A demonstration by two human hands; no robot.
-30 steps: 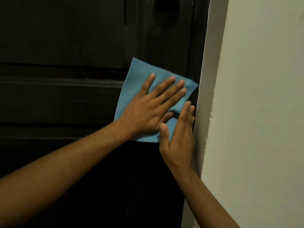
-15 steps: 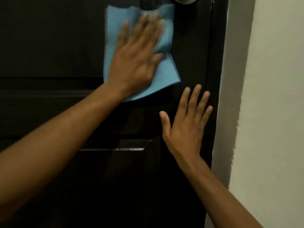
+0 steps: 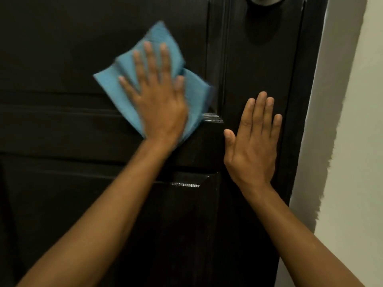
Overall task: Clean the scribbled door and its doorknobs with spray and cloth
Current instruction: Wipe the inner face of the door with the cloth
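A dark panelled door (image 3: pixel 62 48) fills most of the view. My left hand (image 3: pixel 159 100) lies flat with spread fingers on a blue cloth (image 3: pixel 116 88), pressing it against the door's upper panel; the cloth looks motion-blurred. My right hand (image 3: pixel 253 141) rests flat and empty on the door's right stile, fingers up, apart from the cloth. The lower rim of a silver doorknob (image 3: pixel 264 1) shows at the top edge, above my right hand. No scribbles or spray bottle are visible.
The door's right edge meets a pale frame strip (image 3: pixel 323 100), and a cream wall (image 3: pixel 360 162) fills the right side. Raised mouldings (image 3: pixel 213 118) cross the door between panels.
My left hand has slid the cloth leftward and down, away from the doorknob onto the panel. My right hand, earlier on the cloth, stays flat on the door's right stile.
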